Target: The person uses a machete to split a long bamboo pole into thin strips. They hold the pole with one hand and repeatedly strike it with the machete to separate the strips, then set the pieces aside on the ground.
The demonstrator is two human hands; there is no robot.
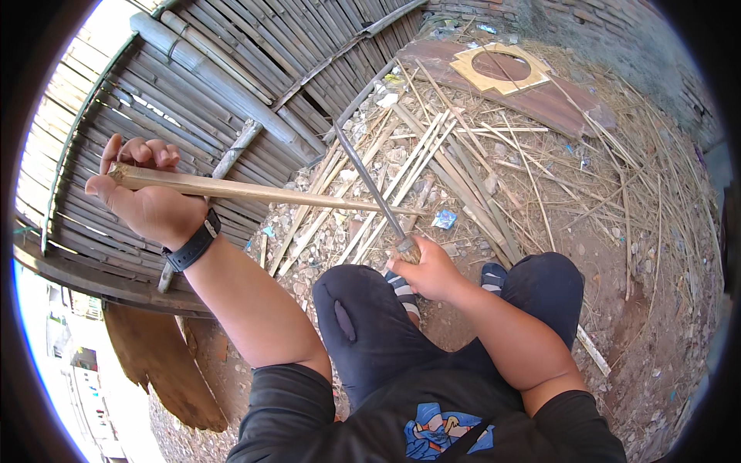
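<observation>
a bamboo wall (224,77) leans across the upper left, and a brick wall (602,23) stands along the top right. below them spreads the ground (648,324), littered with straw and stones. the person's bent legs, in dark trousers (378,324), take up the lower middle. a brown board (436,60) lies at the far end, bearing a yellow panel (498,85) with a round hole. long strips (467,193) lie criss-crossed on the ground before the knees.

the stick (270,193) is held up over the strips, thick end to the left, thin end pointing right. the knife (370,181) crosses it near the thin end; whether blade and stick touch, i cannot tell. the left hand (150,204) has thumb and curled fingers loosely around the thick end. the right hand (432,270) is clamped on the knife's handle. a black watch (193,243) circles the left wrist. a blue wrapper (444,219) lies near the stick's tip in this view.
</observation>
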